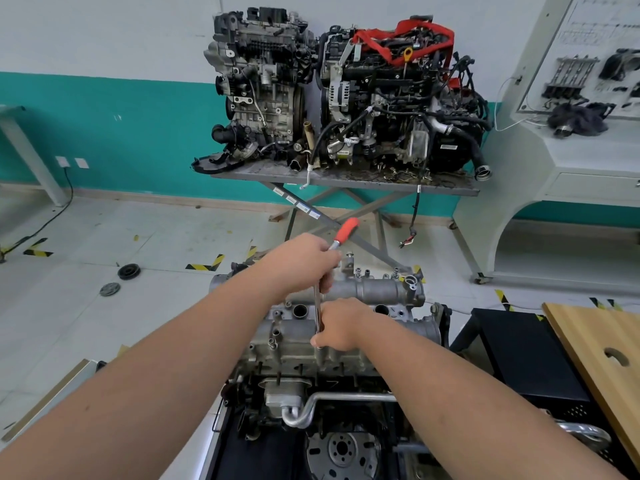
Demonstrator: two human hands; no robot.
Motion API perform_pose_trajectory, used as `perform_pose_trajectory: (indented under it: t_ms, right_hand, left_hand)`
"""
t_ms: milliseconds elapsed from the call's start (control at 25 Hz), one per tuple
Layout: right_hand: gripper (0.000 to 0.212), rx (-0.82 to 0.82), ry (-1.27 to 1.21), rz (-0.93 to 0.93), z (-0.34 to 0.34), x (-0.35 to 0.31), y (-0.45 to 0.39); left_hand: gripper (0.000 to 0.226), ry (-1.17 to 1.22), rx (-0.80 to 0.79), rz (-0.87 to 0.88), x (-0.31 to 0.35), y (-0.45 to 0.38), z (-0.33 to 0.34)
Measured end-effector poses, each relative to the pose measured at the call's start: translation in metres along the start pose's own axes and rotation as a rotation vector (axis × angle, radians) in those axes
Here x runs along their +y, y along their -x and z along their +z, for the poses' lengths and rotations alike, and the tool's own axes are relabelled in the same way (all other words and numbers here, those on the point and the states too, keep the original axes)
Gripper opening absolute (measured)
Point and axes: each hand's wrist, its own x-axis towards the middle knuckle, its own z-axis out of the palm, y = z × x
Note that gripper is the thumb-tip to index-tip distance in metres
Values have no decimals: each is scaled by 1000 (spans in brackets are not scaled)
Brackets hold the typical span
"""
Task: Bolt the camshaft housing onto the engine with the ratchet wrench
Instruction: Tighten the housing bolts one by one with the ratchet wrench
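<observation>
My left hand [304,261] grips the ratchet wrench [332,268] below its red handle, the steel shaft going down to my right hand [337,325], which pinches its lower end on the camshaft housing [374,292]. This housing is grey cast aluminium, on top of the engine [294,348].

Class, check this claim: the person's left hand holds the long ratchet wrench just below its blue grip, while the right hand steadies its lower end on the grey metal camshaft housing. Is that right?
Not quite. The head view shows the long ratchet wrench has a red grip, not blue. The rest stands: the left hand holds it just below that grip, and the right hand steadies its lower end on the grey metal camshaft housing.
</observation>
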Motion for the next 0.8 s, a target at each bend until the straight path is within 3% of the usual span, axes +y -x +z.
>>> perform_pose_trajectory:
  t_ms: [120,200,320,360,440,560,680,800]
  right_hand:
    - [24,-11,11,9,-1,2,-1]
    - [26,2,61,-20,2,1,1]
    - [54,185,-129,-45,5,1,4]
    - [52,184,-190,-43,6,3,3]
    - [35,48,-54,-102,0,0,7]
    - [31,-82,-34,-5,-5,-5,8]
    - [33,-83,-57,20,-6,-6,9]
    - [30,-43,-59,34,-4,-5,7]
  left_hand:
    - [33,-658,177,293,-1,2,10]
    - [31,-706,329,534,-13,9,25]
    - [39,-359,520,639,-33,13,43]
    - [39,-186,545,610,-38,14,48]
    - [37,165,534,524,-42,18,57]
    - [39,730,557,288,-37,18,70]
    - [47,1369,395,-25,-27,14,63]
    - [40,1416,351,-175,-27,9,49]
